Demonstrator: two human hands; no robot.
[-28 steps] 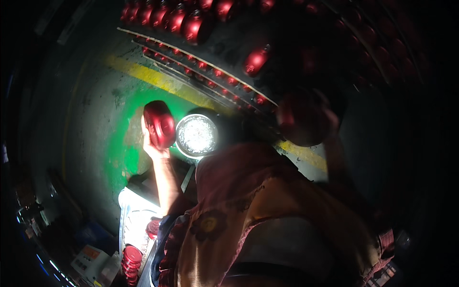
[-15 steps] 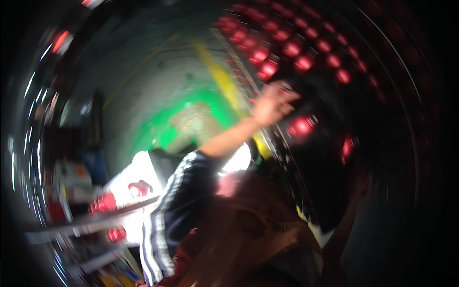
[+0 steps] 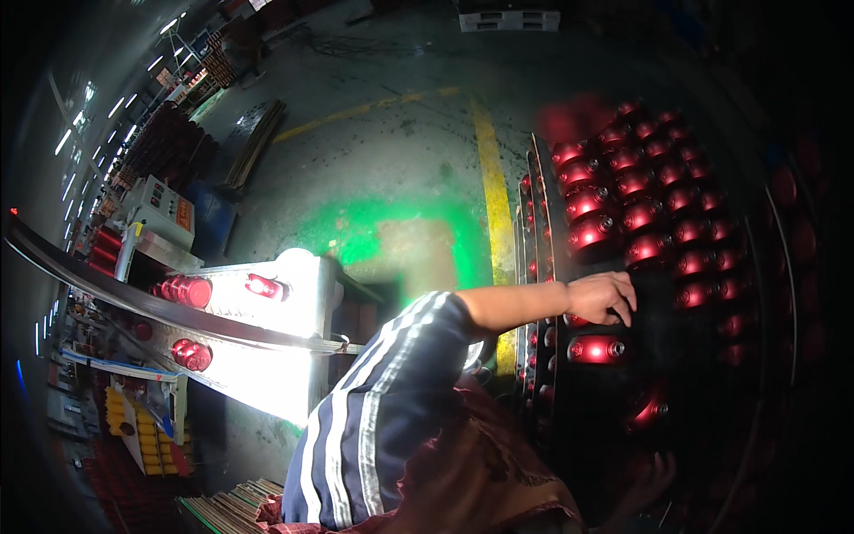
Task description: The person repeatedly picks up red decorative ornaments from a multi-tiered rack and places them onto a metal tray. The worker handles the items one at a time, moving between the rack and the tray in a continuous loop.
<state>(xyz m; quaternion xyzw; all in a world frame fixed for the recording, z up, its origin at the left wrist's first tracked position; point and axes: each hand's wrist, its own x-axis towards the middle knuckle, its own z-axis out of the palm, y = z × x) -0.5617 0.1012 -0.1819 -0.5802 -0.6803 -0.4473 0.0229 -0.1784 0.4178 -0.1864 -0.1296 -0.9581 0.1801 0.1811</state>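
My left hand (image 3: 605,297) reaches right over the rack with its fingers bent down around a glossy red metal cylinder (image 3: 578,319). The palm and fingers hide most of that cylinder. Just nearer lies another red cylinder (image 3: 598,350), a small metal neck at its right end. A tilted red cylinder (image 3: 648,411) sits in shadow closer to me. Below it, in dim light, my right hand (image 3: 654,481) shows spread fingers, and I make out nothing in it. Rows of standing red cylinders (image 3: 642,215) fill the rack's far part.
A long rail (image 3: 559,222) edges the rack beside a yellow floor line (image 3: 492,169). At left, a brightly lit white conveyor (image 3: 258,378) carries several red cylinders (image 3: 187,291) behind a curved metal bar (image 3: 178,311). A control box (image 3: 165,209) stands beyond. Far off lies a pale pallet (image 3: 509,20).
The view has turned and sharpened. My left hand has come nearer along the rack, and its fingers now curl downward. My right hand is lower in the view.
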